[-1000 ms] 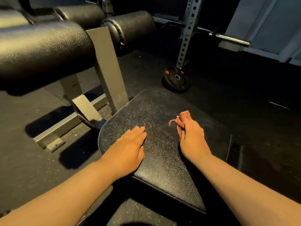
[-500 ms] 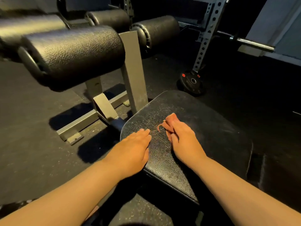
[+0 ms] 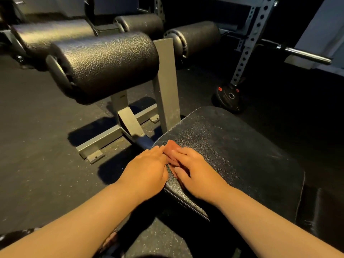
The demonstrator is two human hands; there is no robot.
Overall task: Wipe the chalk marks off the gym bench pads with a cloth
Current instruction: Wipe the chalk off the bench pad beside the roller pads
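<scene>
Right grip (image 3: pixel 193 172) lies over a small reddish cloth scrap (image 3: pixel 169 146) at the near-left corner of the black textured vinyl bench pad (image 3: pixel 232 146); the blur hides whether it is pressing or pinching. Left grip (image 3: pixel 147 168) rests spread flat at the pad's edge, fingertips touching the right. So small a scrap could slip free, leaving bare fingers rubbing the pad; no container is in view.
</scene>
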